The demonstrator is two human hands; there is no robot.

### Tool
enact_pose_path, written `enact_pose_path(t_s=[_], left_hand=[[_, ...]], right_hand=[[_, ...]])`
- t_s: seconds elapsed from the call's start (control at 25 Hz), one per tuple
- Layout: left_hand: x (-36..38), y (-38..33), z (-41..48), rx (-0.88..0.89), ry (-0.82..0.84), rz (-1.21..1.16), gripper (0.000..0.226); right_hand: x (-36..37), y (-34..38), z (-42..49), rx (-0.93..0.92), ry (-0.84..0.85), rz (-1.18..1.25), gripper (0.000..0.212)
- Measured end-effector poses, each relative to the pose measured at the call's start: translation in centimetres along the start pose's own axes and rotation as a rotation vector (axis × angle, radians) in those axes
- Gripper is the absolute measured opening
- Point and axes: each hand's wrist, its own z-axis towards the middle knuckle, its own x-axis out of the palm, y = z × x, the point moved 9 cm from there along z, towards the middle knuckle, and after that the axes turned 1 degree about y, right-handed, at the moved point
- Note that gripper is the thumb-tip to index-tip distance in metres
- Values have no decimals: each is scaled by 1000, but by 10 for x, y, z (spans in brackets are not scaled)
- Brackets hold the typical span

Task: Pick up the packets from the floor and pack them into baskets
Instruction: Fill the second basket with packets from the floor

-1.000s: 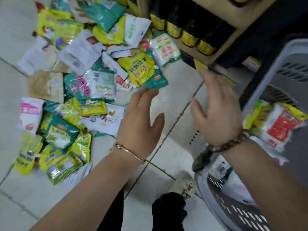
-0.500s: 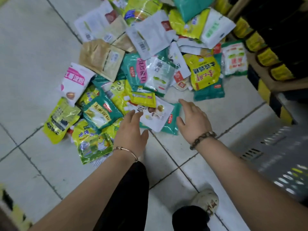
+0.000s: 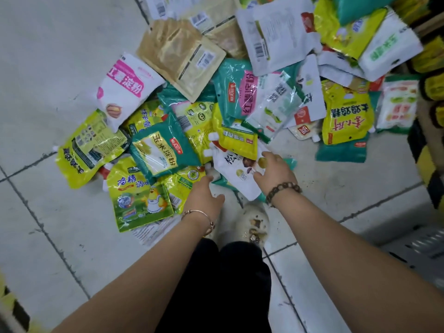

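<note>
Item: white spouted pouch [image 3: 234, 173]. It lies flat at the near edge of the packet pile [image 3: 240, 97], on the tiled floor [image 3: 48, 68], just ahead of a pale shoe [image 3: 252, 219]. Long axis diagonal: spout end up-left, base corner down-right toward the shoe. Printed face up. The upper end is tucked under a small yellow packet [image 3: 236, 140]. A teal packet edge [image 3: 289, 162] shows beneath the pouch's right side.

Right hand [image 3: 276, 173]: reaches in from lower right, back of the hand up, over the pouch's right edge. Fingers curled down onto the printed face with the thumb tip beside them, narrow spread, pinching that edge. Beaded bracelet [image 3: 282, 189] on the wrist.

Left hand [image 3: 204, 195]: comes in from lower left, palm down, pointing up-frame. Fingers straight and close together, thumb splayed right. The fingertips reach the pouch's lower-left edge, holding nothing; actual contact cannot be confirmed. Thin bangle [image 3: 199, 213] on the wrist.

Neighbours: a teal cornstarch packet [image 3: 161, 150] just left of the pouch, overlapping a yellow-green chicken-essence packet [image 3: 138, 195] beside the left hand. A grey basket [image 3: 418, 241] sits blurred at lower right, well apart from the pouch.
</note>
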Motion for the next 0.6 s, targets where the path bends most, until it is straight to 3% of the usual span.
enact_pose_path(t_s=[0.24, 0.36, 0.52, 0.6], left_hand=[[55, 25, 36, -373, -74, -653, 60], [85, 20, 62, -511, -116, -1032, 44], [118, 9, 93, -586, -18, -1276, 27], [126, 4, 102, -575, 31, -1273, 29]], right_hand=[[25, -23, 50, 46, 54, -1, 57], [21, -17, 67, -35, -7, 11, 60], [20, 3, 78, -187, -41, 58, 63], [21, 14, 80, -236, -47, 169, 66]])
